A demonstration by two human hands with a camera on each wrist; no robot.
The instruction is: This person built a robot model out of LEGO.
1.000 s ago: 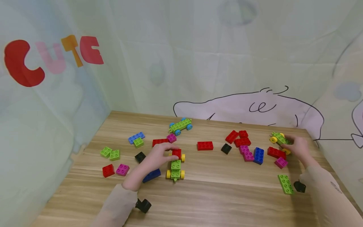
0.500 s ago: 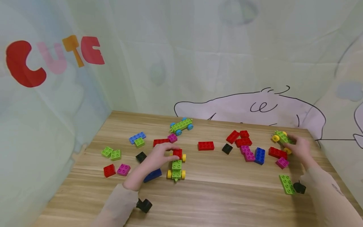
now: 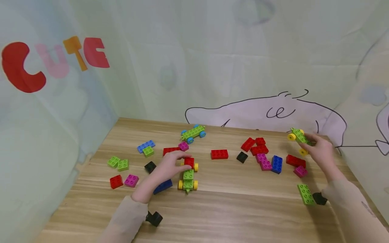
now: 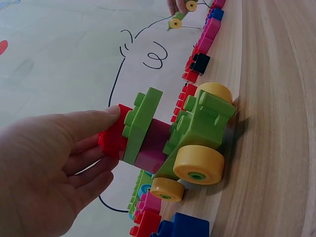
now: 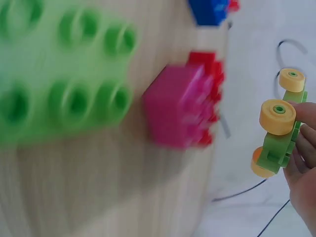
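Note:
My left hand (image 3: 167,167) pinches a red toy brick (image 4: 114,136) between thumb and fingers. That brick tops a green brick (image 4: 143,126) and a magenta brick (image 4: 152,148), stacked on a green wheeled car base (image 4: 205,121) with yellow wheels, which stands on the table. On the far right, my right hand (image 3: 321,150) grips a second green car base (image 3: 299,136) with yellow wheels. The right wrist view shows this base (image 5: 279,145) tilted and held off the tabletop, its underside and part of one wheel pair hidden by the hand.
A green car base (image 3: 193,133) with blue wheels stands at the back. Loose bricks lie on both sides, among them a red brick (image 3: 219,154), a dark blue brick (image 3: 277,164), a magenta brick (image 3: 300,171) and a green brick (image 3: 306,194). A fabric backdrop (image 3: 228,67) stands behind the table.
My right hand has lifted its yellow-wheeled car base up off the table. My left hand stays on the red brick, and the stacked car has not moved.

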